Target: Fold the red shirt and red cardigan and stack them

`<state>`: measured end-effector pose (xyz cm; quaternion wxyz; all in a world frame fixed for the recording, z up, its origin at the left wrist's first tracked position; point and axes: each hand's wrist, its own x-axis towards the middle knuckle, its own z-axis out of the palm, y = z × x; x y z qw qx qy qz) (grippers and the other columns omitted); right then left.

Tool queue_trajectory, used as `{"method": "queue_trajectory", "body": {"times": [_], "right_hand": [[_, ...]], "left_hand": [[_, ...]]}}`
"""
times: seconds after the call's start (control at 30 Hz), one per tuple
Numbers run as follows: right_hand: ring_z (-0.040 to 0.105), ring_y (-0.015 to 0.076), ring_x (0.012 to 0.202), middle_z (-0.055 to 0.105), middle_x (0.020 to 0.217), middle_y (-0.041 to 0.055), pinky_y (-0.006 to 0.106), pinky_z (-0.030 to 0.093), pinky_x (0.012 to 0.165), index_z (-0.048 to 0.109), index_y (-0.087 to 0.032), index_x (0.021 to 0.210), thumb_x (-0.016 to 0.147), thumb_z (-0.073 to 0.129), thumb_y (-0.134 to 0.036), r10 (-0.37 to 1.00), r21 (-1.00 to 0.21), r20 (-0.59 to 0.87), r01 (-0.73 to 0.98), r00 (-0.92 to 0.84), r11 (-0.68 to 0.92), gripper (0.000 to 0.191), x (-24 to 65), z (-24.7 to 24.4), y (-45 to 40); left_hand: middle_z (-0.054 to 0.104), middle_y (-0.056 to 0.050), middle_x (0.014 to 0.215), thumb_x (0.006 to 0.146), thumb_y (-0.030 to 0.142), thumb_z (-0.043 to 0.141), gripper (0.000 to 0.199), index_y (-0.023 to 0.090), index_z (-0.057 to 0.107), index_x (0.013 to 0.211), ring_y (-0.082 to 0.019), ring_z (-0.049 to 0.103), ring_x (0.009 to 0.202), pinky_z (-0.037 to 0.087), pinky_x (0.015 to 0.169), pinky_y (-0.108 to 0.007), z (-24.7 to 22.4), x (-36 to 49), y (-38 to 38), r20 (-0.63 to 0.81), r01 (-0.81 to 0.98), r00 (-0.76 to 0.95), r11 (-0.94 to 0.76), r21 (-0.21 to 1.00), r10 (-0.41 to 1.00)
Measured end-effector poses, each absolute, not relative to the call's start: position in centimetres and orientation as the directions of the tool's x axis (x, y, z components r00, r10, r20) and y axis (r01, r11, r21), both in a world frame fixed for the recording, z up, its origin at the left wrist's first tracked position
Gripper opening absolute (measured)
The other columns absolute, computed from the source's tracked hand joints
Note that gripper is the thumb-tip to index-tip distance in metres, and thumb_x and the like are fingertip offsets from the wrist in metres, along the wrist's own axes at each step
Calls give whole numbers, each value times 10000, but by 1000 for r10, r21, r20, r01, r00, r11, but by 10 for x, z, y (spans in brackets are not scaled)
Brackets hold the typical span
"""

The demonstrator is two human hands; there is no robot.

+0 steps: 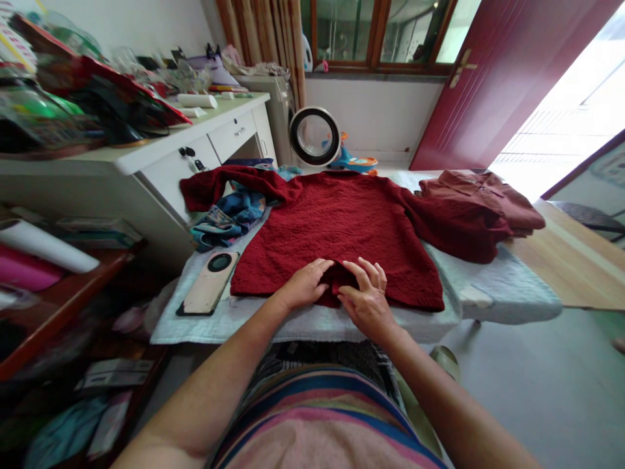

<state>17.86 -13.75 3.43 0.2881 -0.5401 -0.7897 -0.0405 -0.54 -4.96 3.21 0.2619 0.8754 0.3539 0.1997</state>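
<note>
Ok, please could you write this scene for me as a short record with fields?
Red top: laid out, sleeves to both sides
Left hand: at the red top's raised near edge
Right hand: at the same raised edge, beside the left
Left of red top: phone, blue patterned cloth
Right of red top: folded reddish-brown clothes
Under red top: pale blue cloth

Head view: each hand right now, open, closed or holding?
Left hand: fingers curled, touching the dark-red garment near its lower edge; grip cannot be told.
Right hand: partly curled, touching it too; grip cannot be told.
</note>
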Motion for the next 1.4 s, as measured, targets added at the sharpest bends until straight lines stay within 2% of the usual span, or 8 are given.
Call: {"method": "queue_trajectory", "body": {"times": [0.13, 0.37, 0.5, 0.6, 0.73, 0.9, 1.1, 1.4], "right_hand": [[290, 291, 1376, 490, 1417, 18, 548, 160, 1162, 729, -284, 819, 856, 662, -249, 823, -234, 486, 863, -295, 448, 85, 175, 21, -140], [335, 303, 1351, 528, 1371, 45, 552, 202, 1151, 743, -292, 906, 866, 638, -252, 829, -299, 442, 815, -343, 496, 119, 185, 26, -151], [470, 264, 1227, 612, 1196, 69, 487, 343, 1084, 711, -265, 937, 906, 541, -216, 835, -407, 468, 769, -289, 494, 180, 209, 33, -158], [531, 252, 1096, 618, 1067, 89, 439, 425, 986, 673, -238, 932, 909, 515, -228, 864, -446, 482, 809, -143, 383, 160, 239, 35, -160], [526, 261, 1064, 596, 1076, 107, 441, 403, 989, 647, -220, 942, 912, 500, -280, 853, -354, 515, 928, 88, 117, 161, 285, 39, -166], [540, 315, 1069, 619, 1118, 169, 477, 396, 954, 617, -150, 1123, 900, 483, -395, 829, -259, 445, 935, 339, -243, 357, 333, 37, -170], [639, 255, 847, 709, 907, 111, 358, 443, 780, 630, -170, 1136, 913, 426, -405, 882, -400, 195, 856, 429, -328, 383, 349, 35, -160], [639, 229, 729, 673, 766, 37, 307, 411, 663, 602, -228, 1165, 869, 530, -403, 849, -434, 148, 805, 507, -405, 352, 356, 50, -161]], "left_hand": [[627, -79, 1157, 819, 23, 461, 416, 160, 580, 1194, -181, 587, 1092, 471, 1005, -343, 34, -6, -50, 238, 436, 656, -617, 655, 716], [601, -71, 1225, 794, 59, 546, 222, 202, 616, 949, -225, 521, 1196, 421, 1061, -411, 36, -6, -69, 308, 410, 673, -686, 601, 673], [643, -46, 1136, 805, 65, 539, 464, 229, 523, 1238, -187, 603, 1045, 480, 962, -351, 31, -7, -81, 214, 403, 723, -652, 643, 657], [641, -53, 1178, 811, 79, 554, 572, 242, 465, 1352, -190, 600, 1063, 471, 969, -349, 29, -8, -84, 192, 412, 754, -680, 607, 628], [648, -74, 1162, 860, 168, 578, 312, 204, 618, 1167, -220, 564, 1115, 444, 1001, -359, 32, -9, -84, 204, 373, 826, -781, 501, 526], [653, -77, 1124, 876, 186, 578, 275, 199, 629, 1146, -224, 565, 1084, 452, 969, -352, 38, -6, -86, 177, 407, 849, -831, 380, 497], [655, -86, 1028, 893, 129, 521, 268, 211, 608, 1133, -232, 583, 1006, 477, 864, -358, 42, 5, -96, 129, 474, 858, -863, 173, 497], [661, -86, 1038, 951, 160, 471, 233, 181, 589, 1151, -239, 586, 962, 482, 816, -359, 32, 9, -95, 161, 510, 848, -860, 8, 504]]}}
